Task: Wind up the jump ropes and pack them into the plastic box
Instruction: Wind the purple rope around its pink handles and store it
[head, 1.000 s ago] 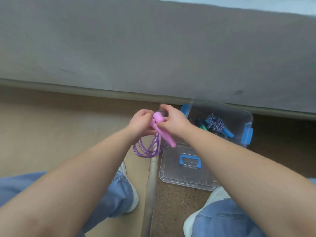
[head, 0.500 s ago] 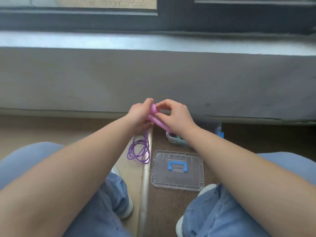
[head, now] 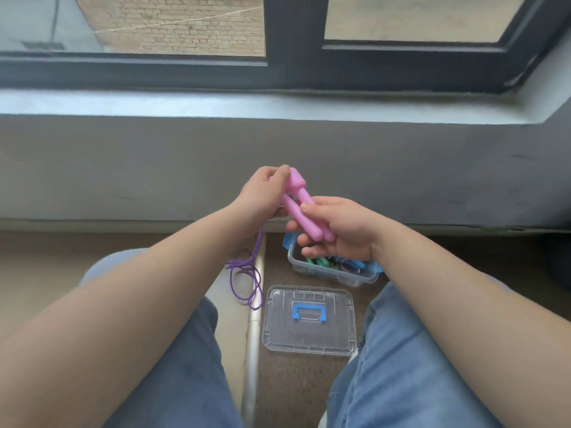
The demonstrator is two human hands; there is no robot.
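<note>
Jump rope (head: 295, 213), pink and purple, is held up at centre frame. On the floor (head: 293, 384) a clear lid (head: 309, 341) with a blue grip lies at lower centre; just above that the open plastic box (head: 336, 274) already holds green and blue items. The right hand (head: 343, 230) curls round the lower ends of the two pink handles (head: 304, 194); the left hand (head: 262, 193) pinches their capped tops. The purple cord (head: 247, 282) drops from under the left hand into loose loops left of the lid. Winding looks unfinished: better to clamp both handles in one hand, wrap the cord round them in snug, even turns and tuck the tail, so the bundle fits the box.
</note>
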